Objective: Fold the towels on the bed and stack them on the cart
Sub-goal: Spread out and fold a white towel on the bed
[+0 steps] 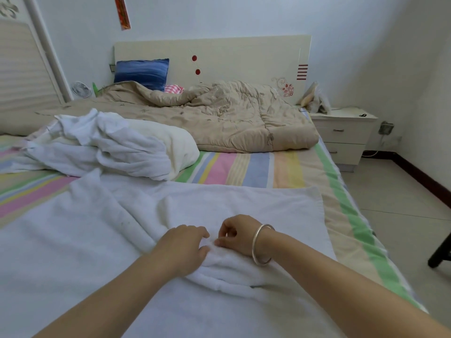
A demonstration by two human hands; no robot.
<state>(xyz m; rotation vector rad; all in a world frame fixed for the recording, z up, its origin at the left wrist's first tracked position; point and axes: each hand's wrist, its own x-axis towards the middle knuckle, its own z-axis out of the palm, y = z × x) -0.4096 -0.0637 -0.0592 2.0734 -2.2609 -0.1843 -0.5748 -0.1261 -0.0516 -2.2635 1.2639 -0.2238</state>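
A large white towel lies spread over the near part of the striped bed, with a bunched ridge running under my hands. My left hand grips that ridge with curled fingers. My right hand, with a silver bangle on its wrist, pinches the same fold just to the right of the left hand. A heap of crumpled white towels sits farther back on the left of the bed. No cart is in view.
A beige quilt is crumpled across the head of the bed, with a blue pillow against the headboard. A white nightstand stands at the right. Tiled floor runs along the bed's right side.
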